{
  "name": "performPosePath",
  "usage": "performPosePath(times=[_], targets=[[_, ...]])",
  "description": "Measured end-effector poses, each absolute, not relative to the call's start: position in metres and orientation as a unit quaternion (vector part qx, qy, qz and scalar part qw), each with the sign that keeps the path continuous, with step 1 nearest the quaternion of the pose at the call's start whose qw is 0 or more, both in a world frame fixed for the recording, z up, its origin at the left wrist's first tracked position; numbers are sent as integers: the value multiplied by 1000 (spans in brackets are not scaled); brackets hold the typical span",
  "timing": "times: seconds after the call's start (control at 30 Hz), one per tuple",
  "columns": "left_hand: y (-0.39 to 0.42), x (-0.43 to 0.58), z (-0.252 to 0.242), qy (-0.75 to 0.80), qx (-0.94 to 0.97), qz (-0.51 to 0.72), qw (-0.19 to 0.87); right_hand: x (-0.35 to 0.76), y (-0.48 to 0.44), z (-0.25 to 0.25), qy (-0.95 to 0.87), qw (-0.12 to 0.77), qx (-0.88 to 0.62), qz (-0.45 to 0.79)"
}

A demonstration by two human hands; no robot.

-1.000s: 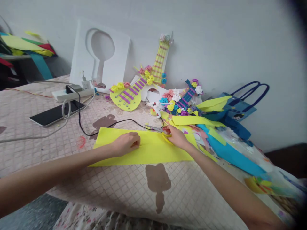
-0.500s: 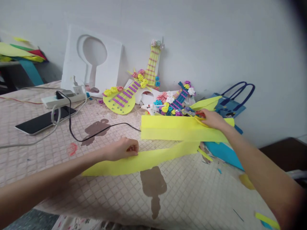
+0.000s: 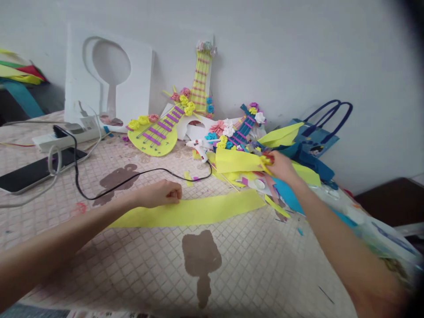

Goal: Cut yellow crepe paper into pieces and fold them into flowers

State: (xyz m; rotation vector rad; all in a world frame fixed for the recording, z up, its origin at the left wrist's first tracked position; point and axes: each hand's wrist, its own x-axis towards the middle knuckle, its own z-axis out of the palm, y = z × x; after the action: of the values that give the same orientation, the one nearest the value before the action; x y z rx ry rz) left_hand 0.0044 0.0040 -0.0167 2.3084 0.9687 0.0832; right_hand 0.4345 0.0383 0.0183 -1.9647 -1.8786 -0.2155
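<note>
Gripping scissors [image 3: 266, 161], the right hand [image 3: 282, 166] is beside a yellow sheet [image 3: 236, 160]. Curled closed, the left hand [image 3: 161, 193] touches a yellow strip [image 3: 205, 210].

A single head-worn camera looks forward and down across the desk [image 3: 149, 269] toward the wall [image 3: 271, 57]. It sits near, both forearms [image 3: 92, 226] entering from the lower sides and the hands [image 3: 159, 194] around mid-frame.
</note>
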Motion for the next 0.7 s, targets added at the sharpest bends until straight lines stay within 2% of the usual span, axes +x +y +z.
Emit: performPosePath(times=[0.27, 0.5, 0.7], targets=[[19, 12, -23, 371, 879, 63, 293, 351, -6, -57, -737, 203, -645, 3], [24, -2, -29, 420, 874, 81, 229, 353, -39, -41, -737, 249, -628, -21], [23, -6, -32, 425, 867, 94, 241, 370, -129, -30, -609, 418, -672, -54]])
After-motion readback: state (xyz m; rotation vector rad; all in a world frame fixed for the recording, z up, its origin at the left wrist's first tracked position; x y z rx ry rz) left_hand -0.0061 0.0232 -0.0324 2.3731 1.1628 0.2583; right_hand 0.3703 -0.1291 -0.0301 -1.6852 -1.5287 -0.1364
